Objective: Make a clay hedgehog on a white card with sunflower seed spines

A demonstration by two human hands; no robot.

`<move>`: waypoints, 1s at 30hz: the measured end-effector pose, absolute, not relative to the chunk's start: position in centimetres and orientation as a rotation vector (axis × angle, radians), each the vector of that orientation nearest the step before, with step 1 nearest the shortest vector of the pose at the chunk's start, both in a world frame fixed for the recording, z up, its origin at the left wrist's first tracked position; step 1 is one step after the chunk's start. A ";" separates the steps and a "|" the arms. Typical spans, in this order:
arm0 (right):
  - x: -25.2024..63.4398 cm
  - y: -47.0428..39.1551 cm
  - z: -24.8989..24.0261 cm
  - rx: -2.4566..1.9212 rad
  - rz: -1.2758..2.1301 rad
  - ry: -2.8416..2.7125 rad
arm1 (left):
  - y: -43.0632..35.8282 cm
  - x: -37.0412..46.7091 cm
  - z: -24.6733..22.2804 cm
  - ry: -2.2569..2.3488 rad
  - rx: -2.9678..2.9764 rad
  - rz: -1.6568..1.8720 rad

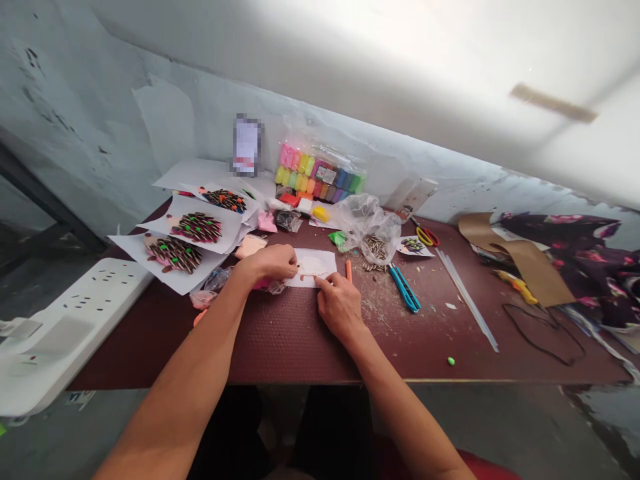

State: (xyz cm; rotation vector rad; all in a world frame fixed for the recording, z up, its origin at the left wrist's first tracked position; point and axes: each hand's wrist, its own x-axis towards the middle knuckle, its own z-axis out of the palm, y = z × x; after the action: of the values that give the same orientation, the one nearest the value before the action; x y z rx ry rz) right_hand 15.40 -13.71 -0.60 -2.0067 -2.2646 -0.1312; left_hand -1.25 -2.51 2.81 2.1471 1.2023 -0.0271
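A small white sheet of paper (327, 260) lies flat on the table, bearing a pale clay shape (311, 266) with small brown bits along its lower edge. My left hand (275, 262) is closed at the sheet's left side, fingertips pressed together by a tiny dark spot; whatever they hold is hidden. From the lower right, my right hand (341, 303) reaches the sheet's bottom edge with curled fingers, the tips at a small brown bit. Whether it grips that bit is unclear. An orange stick (349, 270) lies just beyond my right hand.
Left are papers with seed-covered hedgehog figures (196, 228) and a white power strip (75, 313). Behind stand colored clay packs (320, 175) and a phone (247, 147). Rightward are a bag of seeds (375, 243), a blue cutter (405, 288), scissors (427, 235), glue sticks (467, 300) and a yellow glue gun (520, 288).
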 end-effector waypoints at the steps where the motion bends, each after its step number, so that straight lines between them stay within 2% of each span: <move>1: 15.4 -13.7 -0.6 -2.014 -0.119 -2.247 | -2.5 -1.3 2.8 1.200 2.150 -0.021; 14: 14.7 -13.6 -0.7 -1.810 -0.042 -2.289 | -2.6 -1.3 2.8 1.200 2.167 -0.015; 25: 14.2 -13.5 -0.8 -1.816 0.006 -2.318 | -2.6 -1.3 3.0 1.194 2.197 -0.086; 30: 14.5 -13.5 -0.8 -1.708 0.115 -2.102 | -2.2 -1.6 2.8 1.093 2.082 0.110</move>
State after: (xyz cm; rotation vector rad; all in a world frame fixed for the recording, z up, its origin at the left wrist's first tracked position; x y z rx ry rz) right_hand 14.54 -13.54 -0.78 -1.7077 -2.1016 0.1154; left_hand -1.63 -2.15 2.78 2.0821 1.0928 0.1100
